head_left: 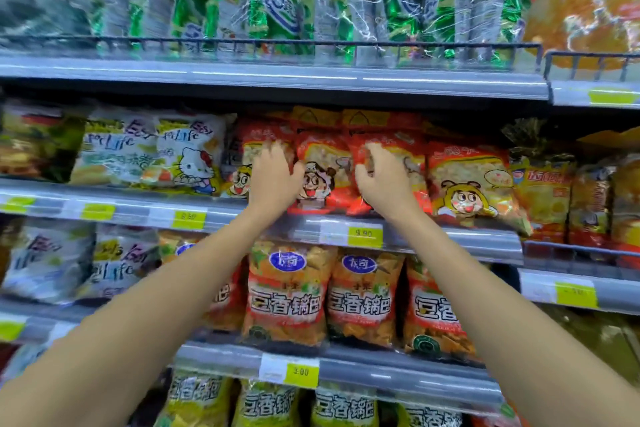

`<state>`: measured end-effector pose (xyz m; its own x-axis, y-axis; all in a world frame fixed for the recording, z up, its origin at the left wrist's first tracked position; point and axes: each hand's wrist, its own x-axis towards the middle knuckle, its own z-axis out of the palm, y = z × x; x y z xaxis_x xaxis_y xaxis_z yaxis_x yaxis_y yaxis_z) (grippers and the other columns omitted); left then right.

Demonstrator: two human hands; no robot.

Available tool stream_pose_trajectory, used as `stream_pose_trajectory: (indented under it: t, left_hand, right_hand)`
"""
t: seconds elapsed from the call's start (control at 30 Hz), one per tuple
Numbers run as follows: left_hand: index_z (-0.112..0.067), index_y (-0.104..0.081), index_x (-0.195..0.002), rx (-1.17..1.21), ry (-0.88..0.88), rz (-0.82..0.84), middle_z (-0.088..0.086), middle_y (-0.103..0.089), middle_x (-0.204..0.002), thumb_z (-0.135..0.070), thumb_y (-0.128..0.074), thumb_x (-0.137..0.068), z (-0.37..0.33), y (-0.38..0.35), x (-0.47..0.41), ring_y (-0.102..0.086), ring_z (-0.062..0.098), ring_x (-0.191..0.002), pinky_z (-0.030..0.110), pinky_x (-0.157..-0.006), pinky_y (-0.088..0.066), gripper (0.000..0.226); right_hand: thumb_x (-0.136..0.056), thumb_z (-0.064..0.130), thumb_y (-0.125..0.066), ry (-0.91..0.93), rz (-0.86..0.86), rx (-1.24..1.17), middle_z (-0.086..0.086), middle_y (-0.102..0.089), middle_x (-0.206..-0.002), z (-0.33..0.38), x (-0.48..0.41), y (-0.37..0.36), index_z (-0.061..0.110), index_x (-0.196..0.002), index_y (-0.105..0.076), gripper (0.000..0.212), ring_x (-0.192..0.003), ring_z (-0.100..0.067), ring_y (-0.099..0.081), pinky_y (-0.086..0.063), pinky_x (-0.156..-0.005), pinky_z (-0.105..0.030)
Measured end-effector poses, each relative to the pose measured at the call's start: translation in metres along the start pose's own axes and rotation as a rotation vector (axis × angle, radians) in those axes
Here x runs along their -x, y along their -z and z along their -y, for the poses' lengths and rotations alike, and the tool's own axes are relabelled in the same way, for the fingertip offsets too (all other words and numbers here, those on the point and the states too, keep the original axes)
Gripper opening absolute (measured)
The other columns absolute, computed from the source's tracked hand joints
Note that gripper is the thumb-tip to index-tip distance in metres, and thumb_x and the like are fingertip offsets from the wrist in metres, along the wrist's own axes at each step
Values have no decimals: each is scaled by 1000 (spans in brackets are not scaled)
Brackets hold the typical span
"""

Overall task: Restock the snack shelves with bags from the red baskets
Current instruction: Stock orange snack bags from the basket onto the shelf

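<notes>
A row of red-and-orange snack bags with cartoon faces stands on the middle shelf [450, 236]. Both my arms reach up to it. My left hand [275, 173] lies at the left edge of the middle red snack bag [323, 166], fingers bent, thumb against the bag's side. My right hand [382, 177] grips the same bag's right edge with curled fingers, over the seam with the neighbouring bag [467, 180]. The bag stands upright on the shelf between my hands. No red basket is in view.
White cartoon-cat bags [156, 152] fill the shelf to the left. Green foil packs [277, 3] sit behind a wire rail on the shelf above. Orange bags [287, 291] stand on the shelf below, yellow ones [270, 406] lower still. Yellow price tags line the shelf edges.
</notes>
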<state>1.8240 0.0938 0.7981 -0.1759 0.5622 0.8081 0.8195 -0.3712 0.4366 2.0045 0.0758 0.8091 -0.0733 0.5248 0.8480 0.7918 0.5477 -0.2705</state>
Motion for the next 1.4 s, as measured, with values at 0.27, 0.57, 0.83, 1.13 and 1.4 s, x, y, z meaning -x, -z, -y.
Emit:
stream_pose_trajectory:
  t: [0.27,0.57,0.83,1.13,1.4]
  left_hand:
    - [8,-16,-146,-162,189,618,30,-35,-146,-56,-45,-93,63,34,-38,-38,36,-134,33,-107,-32,88]
    - [-5,-8,-152,-252,140,628,17,-37,-149,-70,-49,-84,85,35,-65,-43,35,-131,41,-108,-37,103]
    - [-10,-11,-152,-226,-94,245,21,-15,-155,-37,-50,-93,72,28,-40,-17,38,-141,48,-110,-26,75]
    - [1,-20,-148,292,191,667,18,-36,-148,-62,-40,-93,-3,5,-39,-42,32,-131,36,-102,-37,86]
    - [-2,-27,-146,694,408,521,19,-41,-146,-35,-73,-82,0,-19,-49,-44,34,-131,40,-102,-41,86]
  right_hand:
    - [-93,43,-53,-293,288,64,-18,-57,-112,46,-21,-54,0,-122,-48,52,-106,-34,-56,-38,-72,-31]
    - [-95,49,-47,-404,295,245,-16,-4,-158,61,-31,-86,14,-150,-20,71,-143,-43,-9,-19,-114,-50]
    - [-95,47,-47,-275,257,108,-15,-26,-153,55,-26,-85,16,-144,-34,59,-139,-40,-27,-32,-110,-47]
    - [-93,47,-46,-379,76,619,-15,-36,-147,33,-21,-19,15,-141,-40,58,-136,-35,-30,-25,-109,-46]
    - [-96,43,-43,-524,96,479,-13,-17,-157,8,-18,-20,28,-151,-22,61,-142,-36,-19,-20,-111,-50]
